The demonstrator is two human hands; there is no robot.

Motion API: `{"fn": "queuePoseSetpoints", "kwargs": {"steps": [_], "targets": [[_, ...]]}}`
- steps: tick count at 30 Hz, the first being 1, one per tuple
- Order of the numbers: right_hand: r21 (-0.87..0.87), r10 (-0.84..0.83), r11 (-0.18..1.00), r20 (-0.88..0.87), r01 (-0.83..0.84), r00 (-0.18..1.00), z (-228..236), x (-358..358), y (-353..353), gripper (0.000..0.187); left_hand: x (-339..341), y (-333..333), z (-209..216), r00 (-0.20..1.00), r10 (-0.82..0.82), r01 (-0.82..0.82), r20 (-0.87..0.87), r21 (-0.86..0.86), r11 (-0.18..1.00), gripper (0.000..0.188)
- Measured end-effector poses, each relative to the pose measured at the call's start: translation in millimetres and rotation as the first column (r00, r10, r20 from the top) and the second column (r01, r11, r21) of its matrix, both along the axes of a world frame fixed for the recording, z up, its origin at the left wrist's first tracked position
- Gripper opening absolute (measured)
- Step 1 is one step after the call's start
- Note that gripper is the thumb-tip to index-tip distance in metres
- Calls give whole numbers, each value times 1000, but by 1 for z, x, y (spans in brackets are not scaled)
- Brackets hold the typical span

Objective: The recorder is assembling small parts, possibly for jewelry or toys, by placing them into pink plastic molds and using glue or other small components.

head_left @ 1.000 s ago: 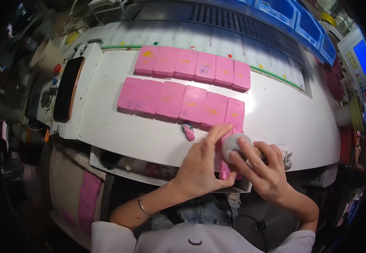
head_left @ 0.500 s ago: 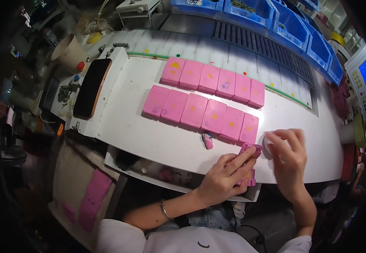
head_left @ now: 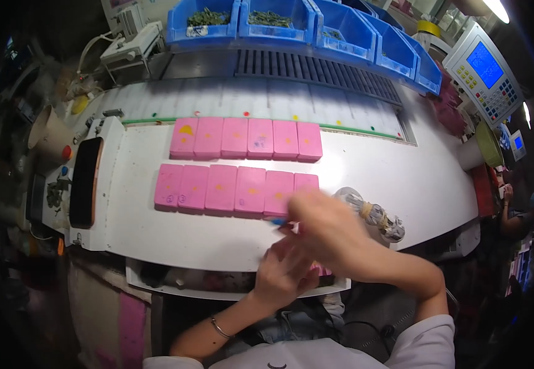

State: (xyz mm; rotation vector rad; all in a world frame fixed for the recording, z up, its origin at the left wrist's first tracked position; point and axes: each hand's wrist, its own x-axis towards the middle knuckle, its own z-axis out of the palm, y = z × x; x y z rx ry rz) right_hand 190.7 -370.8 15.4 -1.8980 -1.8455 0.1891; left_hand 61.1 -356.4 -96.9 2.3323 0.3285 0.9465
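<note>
The right hand [head_left: 325, 224] is blurring over the near row of pink blocks [head_left: 236, 189] on the counter [head_left: 396, 178] — finger spread unreadable. The left hand [head_left: 282, 277] is curling below it, grip hidden; a clear bag [head_left: 371, 215] is lying just beside.

Two rows of flat blocks lie mid-bench [head_left: 156, 237], far row [head_left: 246, 139] behind near row [head_left: 236, 190]. Bins [head_left: 316, 27] stand along the far edge. A phone [head_left: 85, 182] lies at the left edge. A clear bag [head_left: 371, 214] lies near the right of the front edge, just right of the near row. Both hands [head_left: 304, 246] sit at the front edge.
</note>
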Motion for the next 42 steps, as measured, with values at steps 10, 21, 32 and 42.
{"fn": "queuePoseSetpoints", "kwargs": {"steps": [10, 21, 32, 42], "targets": [[129, -94, 990, 351, 51, 932, -72, 48, -103, 37, 7, 15, 21, 999, -7, 4, 43, 75, 997, 36], [28, -133, 991, 316, 130, 939, -33, 62, -97, 53, 9, 17, 26, 999, 8, -6, 41, -53, 999, 57], [21, -182, 983, 255, 183, 950, -44, 80, -106, 53, 9, 18, 28, 999, -4, 14, 47, -221, 975, 88], [158, -67, 986, 146, 44, 987, -69, 60, -98, 30, 9, 27, 27, 996, -78, 92, 51, -396, 914, 91]]}}
